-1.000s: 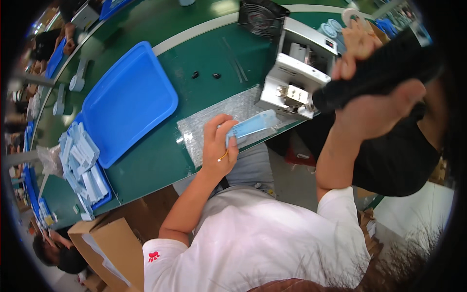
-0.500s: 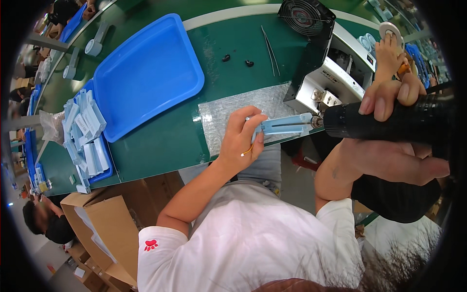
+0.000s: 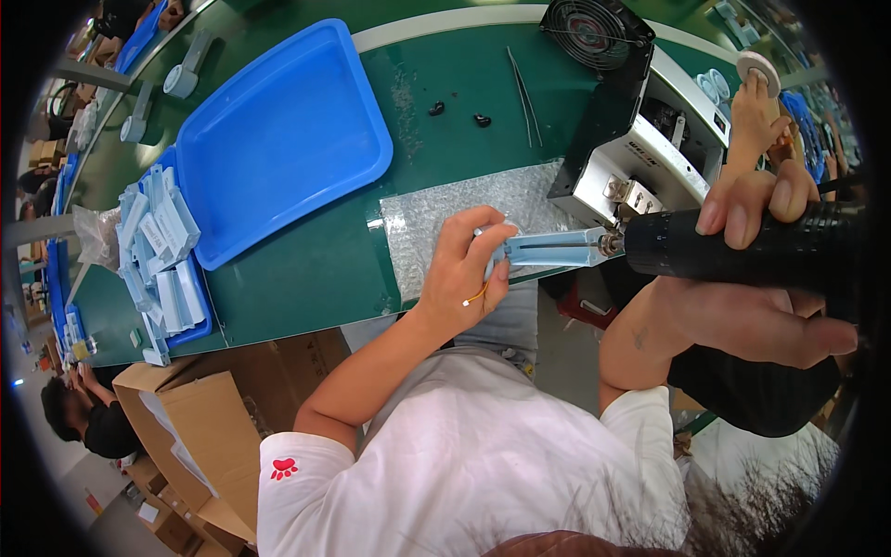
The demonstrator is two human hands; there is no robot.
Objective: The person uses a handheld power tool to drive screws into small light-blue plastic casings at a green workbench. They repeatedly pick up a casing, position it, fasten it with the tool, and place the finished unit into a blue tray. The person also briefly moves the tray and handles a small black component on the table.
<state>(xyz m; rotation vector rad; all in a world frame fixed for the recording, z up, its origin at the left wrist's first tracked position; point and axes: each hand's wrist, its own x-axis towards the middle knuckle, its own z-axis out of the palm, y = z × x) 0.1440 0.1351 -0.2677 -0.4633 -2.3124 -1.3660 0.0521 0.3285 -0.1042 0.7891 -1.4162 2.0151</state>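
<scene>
Fingers [image 3: 483, 243] hold pale-blue bar [image 3: 549, 252] level, end toward black driver [image 3: 742, 249].

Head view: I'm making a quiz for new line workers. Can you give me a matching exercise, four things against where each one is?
Things:
1. pale blue part
2. black power screwdriver
3. blue tray
4. small fan

Places:
A. on the green bench, with nothing in it
B. in the right hand
C. on top of the white machine
D. in the left hand, above the bubble wrap sheet

Pairs: 1-D, 2-B, 3-A, 4-C
</scene>
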